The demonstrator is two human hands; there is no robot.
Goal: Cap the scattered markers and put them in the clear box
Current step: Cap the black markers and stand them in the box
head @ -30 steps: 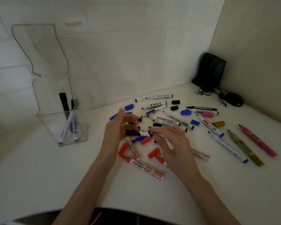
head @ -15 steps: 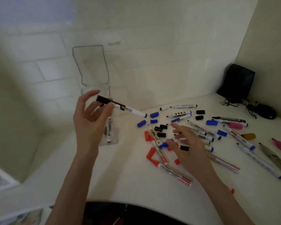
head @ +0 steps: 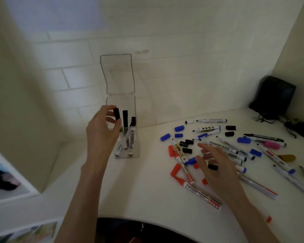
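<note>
The left hand (head: 102,132) pinches a capped black marker (head: 116,114) by its top, upright in the clear box (head: 128,104), apparently to stand it there, while the relaxed, empty right hand (head: 216,165) hovers over loose markers (head: 211,120) on the tabletop (head: 147,190).

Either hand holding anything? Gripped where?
Left hand pinches the black-capped marker at its cap end, body inside the clear box. Right hand holds nothing.

Dim light falls on a white brick-tiled wall (head: 182,50) across the upper frame, meeting a beige side wall (head: 298,41) at right. A white desk (head: 139,190) spans the lower frame, with a pale column (head: 21,102) at left.
</note>
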